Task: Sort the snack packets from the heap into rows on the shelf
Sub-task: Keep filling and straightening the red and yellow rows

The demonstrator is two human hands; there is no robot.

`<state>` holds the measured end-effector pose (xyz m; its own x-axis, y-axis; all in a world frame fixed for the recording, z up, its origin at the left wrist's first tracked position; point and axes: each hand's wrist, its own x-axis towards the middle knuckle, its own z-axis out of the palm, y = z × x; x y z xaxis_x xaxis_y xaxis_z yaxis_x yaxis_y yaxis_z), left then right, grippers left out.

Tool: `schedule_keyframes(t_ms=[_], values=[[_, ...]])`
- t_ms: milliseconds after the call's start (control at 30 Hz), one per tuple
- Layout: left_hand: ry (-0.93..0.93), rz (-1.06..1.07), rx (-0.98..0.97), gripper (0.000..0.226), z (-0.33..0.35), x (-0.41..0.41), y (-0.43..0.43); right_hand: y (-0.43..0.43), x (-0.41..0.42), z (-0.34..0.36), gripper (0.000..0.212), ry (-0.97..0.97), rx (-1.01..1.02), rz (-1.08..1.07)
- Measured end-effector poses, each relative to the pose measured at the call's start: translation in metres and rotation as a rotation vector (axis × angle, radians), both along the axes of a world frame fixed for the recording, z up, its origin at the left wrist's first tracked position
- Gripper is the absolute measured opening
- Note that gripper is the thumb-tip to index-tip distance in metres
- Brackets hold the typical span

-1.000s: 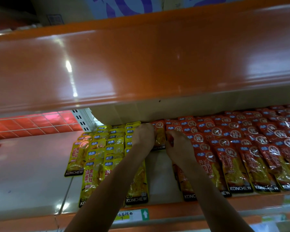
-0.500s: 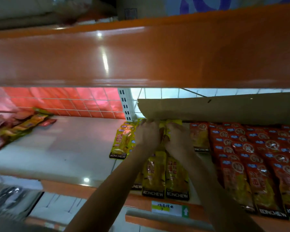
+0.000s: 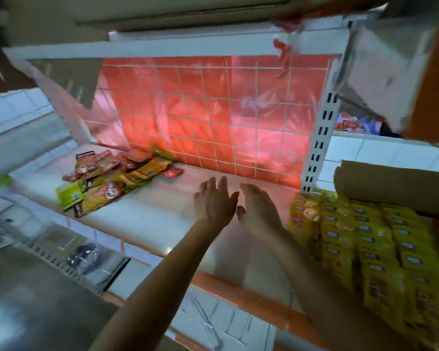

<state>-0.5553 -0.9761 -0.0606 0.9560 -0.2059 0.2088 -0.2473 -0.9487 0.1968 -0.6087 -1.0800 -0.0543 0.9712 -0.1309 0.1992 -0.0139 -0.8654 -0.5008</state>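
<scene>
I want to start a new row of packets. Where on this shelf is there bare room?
Bare white shelf board lies between the jumbled heap of red and yellow snack packets, back left, and the packed rows of yellow packets on the right, where it is crowded. The left hand and right hand hover over that gap.

Your shelf (image 3: 147,219) is a smooth white board with a soft sheen, edged near you by a glossy orange strip (image 3: 238,292). The heap of packets (image 3: 107,183) at far left and the yellow rows (image 3: 352,236) at right are shiny, crinkled plastic film. At the back, a white-coated wire grid (image 3: 230,97) fronts thin red plastic sheeting (image 3: 254,138). The slotted upright (image 3: 317,148) looks like painted metal; the cardboard (image 3: 390,188) at right is matt brown.
</scene>
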Motion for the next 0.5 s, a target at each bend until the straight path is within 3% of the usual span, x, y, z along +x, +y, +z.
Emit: schedule_keyframes(t_ms=[200,367,500], values=[[0.013,0.093,0.052,0.063,-0.004,0.057,0.087,0.071,0.065,-0.006,0.053,0.043,-0.051,0.081],[0.027,0.141,0.129,0.055,-0.004,0.107,0.141,0.111,0.121,-0.013,0.047,0.081,-0.149,0.154],[0.043,0.122,0.118,0.063,-0.007,0.143,0.165,0.134,0.156,-0.018,0.047,0.052,-0.125,0.141]])
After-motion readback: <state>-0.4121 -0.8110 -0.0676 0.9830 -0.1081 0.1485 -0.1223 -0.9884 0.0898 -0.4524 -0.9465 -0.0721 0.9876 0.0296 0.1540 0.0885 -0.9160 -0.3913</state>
